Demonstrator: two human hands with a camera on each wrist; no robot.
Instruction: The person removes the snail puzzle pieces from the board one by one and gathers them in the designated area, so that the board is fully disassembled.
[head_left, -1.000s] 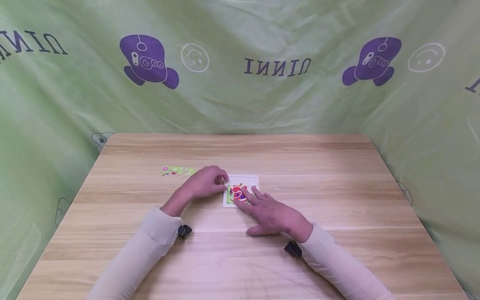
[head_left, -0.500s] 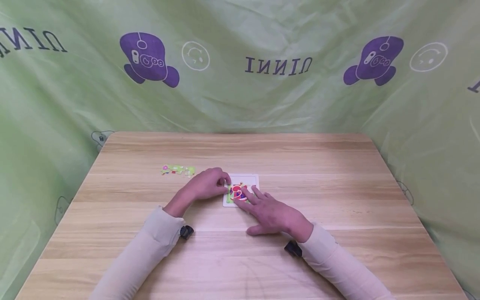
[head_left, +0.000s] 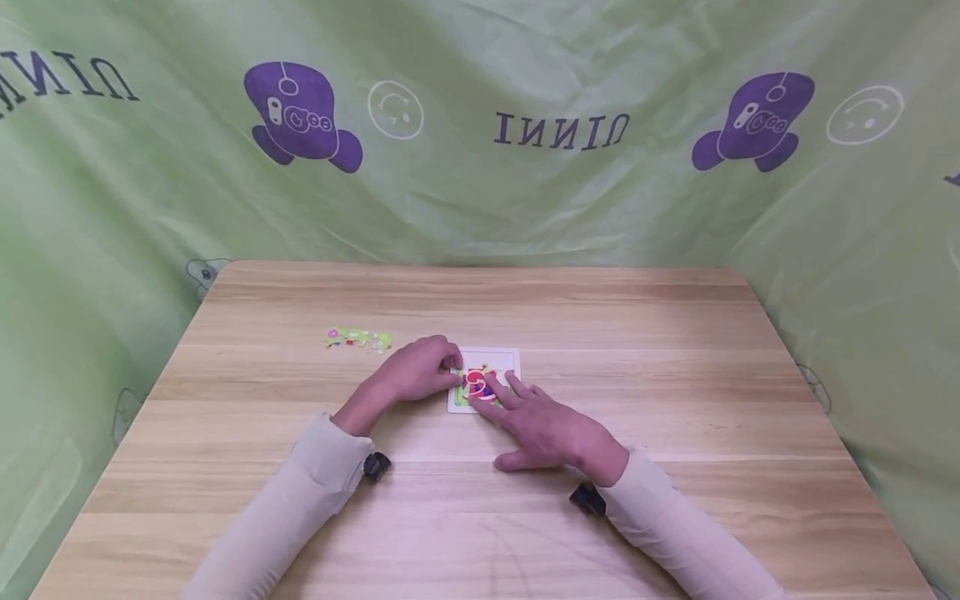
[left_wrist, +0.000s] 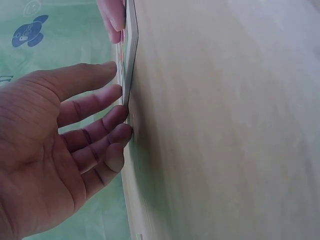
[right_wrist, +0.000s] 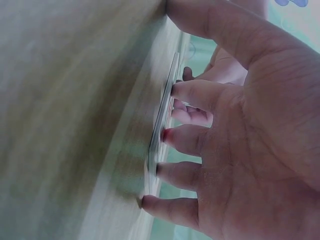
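A small white-framed jigsaw board (head_left: 487,357) lies on the table, with a red, purple and green picture (head_left: 476,385) filling its near part. At the board's left edge is my left hand (head_left: 416,369), its thumb and bent index fingertip touching the puzzle there, a gap between them. The left wrist view shows this hand (left_wrist: 60,135) with loosely bent fingers and no piece visible in it. My right hand (head_left: 543,429) rests its spread fingers on the puzzle's right side, covering part of it. In the right wrist view, that hand's (right_wrist: 240,140) fingertips press at the board's edge (right_wrist: 161,117).
Several loose green puzzle pieces (head_left: 358,338) lie left of the board, beyond the left hand. The wooden table (head_left: 637,325) has green printed cloth (head_left: 480,208) hanging behind it and at both sides.
My left fingertips have shifted slightly rightward, farther over the board's left edge. The right hand stays in place on the puzzle. The head view has tilted a little.
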